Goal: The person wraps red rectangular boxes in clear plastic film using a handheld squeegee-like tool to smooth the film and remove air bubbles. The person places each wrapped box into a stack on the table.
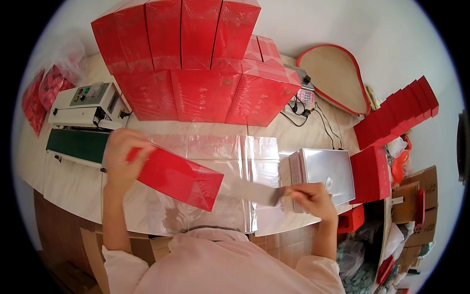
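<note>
The red box (178, 177), mid-frame — likely stiff, light, slick — suits gripping at its left end, where the left hand (126, 153) pinches, the right hand (316, 200) clasping a broad blade (257, 192).

held box (177, 175): red; belt (77, 144): dk grn; tray (334, 73): tan, red rim

Overhead view of a person in a pale top at a light marbled table (73, 193). The left hand (125, 157), slightly blurred, grips the left end of a long red box (174, 176) over clear plastic sheets (264, 152). The right hand (314, 200) holds the handle of a broad flat blade (254, 193), its tip near the box. Just beyond that hand sits a silver metal-topped unit (325, 169). Stacked red boxes (196, 95) rise behind; a machine with a green belt (81, 117) stands left
</note>
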Tool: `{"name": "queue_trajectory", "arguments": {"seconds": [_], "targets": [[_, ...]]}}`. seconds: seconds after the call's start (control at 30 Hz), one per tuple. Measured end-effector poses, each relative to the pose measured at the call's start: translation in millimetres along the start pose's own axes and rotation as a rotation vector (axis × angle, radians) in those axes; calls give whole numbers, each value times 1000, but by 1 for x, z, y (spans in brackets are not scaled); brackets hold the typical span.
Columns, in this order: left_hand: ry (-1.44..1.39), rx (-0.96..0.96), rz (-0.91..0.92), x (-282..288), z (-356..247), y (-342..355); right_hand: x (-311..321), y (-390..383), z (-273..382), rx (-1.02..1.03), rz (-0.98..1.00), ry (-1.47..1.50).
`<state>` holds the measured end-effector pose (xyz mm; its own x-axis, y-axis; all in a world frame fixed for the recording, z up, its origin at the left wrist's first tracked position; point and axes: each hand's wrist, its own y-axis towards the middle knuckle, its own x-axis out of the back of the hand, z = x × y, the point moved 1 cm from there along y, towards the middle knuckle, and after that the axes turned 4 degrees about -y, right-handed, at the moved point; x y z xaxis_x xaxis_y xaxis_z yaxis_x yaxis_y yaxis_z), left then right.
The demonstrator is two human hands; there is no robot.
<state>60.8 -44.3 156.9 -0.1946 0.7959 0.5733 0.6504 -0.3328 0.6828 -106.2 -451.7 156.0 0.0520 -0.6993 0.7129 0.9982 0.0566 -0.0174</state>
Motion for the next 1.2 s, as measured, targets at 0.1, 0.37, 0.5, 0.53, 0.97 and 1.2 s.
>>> {"name": "queue_trajectory", "arguments": {"seconds": [0.1,0.37,0.5,0.53,0.97,1.2], "targets": [[-195,285,-275,29,47,-42,26,-30,-59,-337,-288,172],[-514,805,-439,6,91,-111,-25,-48,-290,-775,-720,-471],[-867,814,-348,-16,110,-115,-44,-52,-298,-1031,-718,-452],[-933,790,-231,-14,103,-110,-47,-46,-297,-1069,-694,-467],[-1317,940,-272,-48,144,-162,-244,25,-37,217,-42,294],[-814,967,-238,-56,130,-288,-277,72,-59,-147,-288,449]]}}
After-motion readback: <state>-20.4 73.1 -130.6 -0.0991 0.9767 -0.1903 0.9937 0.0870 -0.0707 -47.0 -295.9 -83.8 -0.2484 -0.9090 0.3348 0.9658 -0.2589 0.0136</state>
